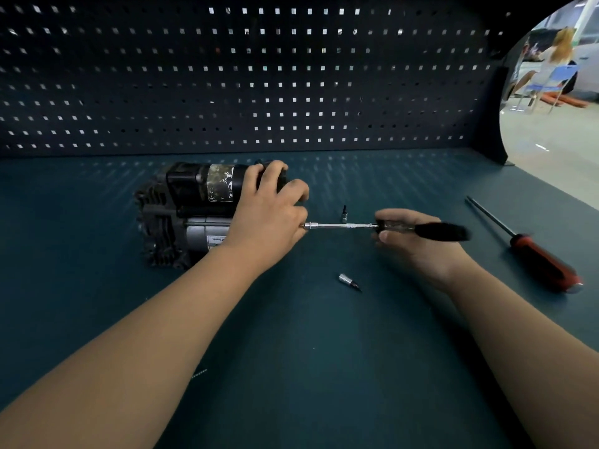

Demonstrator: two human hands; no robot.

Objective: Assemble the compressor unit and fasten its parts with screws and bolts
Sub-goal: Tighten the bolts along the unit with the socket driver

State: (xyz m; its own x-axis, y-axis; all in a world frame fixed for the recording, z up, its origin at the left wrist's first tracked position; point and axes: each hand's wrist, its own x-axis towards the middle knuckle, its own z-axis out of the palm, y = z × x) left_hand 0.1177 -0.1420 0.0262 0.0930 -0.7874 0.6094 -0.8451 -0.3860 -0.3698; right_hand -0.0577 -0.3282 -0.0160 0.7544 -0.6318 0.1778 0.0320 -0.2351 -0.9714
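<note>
Nearest on the dark teal surface [291,367] lies a small silver socket bit [348,280]. My right hand [418,244] has its grip wrapped round the black-handled, chrome-shafted driver [343,225]. The driver's tip is hidden behind my left hand [269,209], whose grip curls over the black cylinder end of the grey-and-black compressor unit [181,215] at left-centre. Just beyond the shaft stands a small black bit [344,212].

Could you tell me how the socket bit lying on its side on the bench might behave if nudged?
Round and shiny, the socket bit lies on its side on the flat bench, so it would probably roll, likely curving because one end tapers. It looks like rigid metal, probably slippery to pinch.
</note>
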